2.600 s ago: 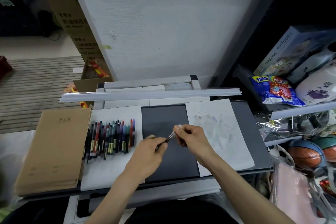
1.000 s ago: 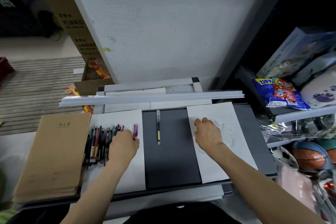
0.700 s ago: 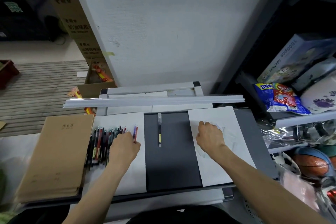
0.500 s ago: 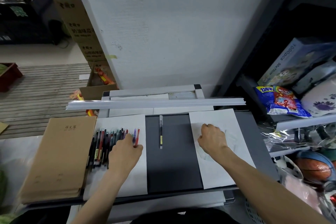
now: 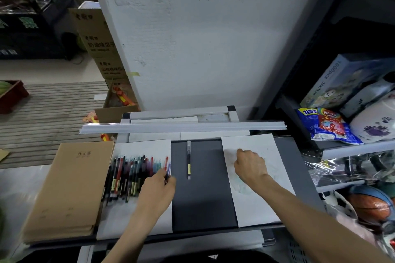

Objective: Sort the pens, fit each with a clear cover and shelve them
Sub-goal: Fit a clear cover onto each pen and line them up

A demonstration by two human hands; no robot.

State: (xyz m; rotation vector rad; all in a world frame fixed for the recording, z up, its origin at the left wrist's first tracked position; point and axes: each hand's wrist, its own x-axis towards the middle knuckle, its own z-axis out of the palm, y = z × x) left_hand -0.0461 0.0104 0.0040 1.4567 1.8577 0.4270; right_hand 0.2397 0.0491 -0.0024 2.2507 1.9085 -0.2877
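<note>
A row of several coloured pens (image 5: 130, 175) lies on the left white sheet (image 5: 128, 218). My left hand (image 5: 158, 190) pinches a blue pen (image 5: 168, 172) at the right end of that row, beside a red pen (image 5: 166, 161). One pen with a clear cover (image 5: 189, 159) lies upright on the dark mat (image 5: 203, 200) in the middle. My right hand (image 5: 249, 165) rests with curled fingers on the right white sheet (image 5: 256, 209), where faint clear covers lie; whether it holds one is hidden.
A stack of brown notebooks (image 5: 66, 190) lies at the left. A long white rail (image 5: 183, 127) runs across the back of the desk. Shelves at the right hold a snack bag (image 5: 327, 126), a puzzle box (image 5: 346, 79) and a basketball (image 5: 369, 205). Cardboard boxes (image 5: 98, 42) stand behind.
The covered pen was laid on the dark mat. My left hand went to the pen row and took the blue pen; my right hand moved onto the right sheet. The view tilted down.
</note>
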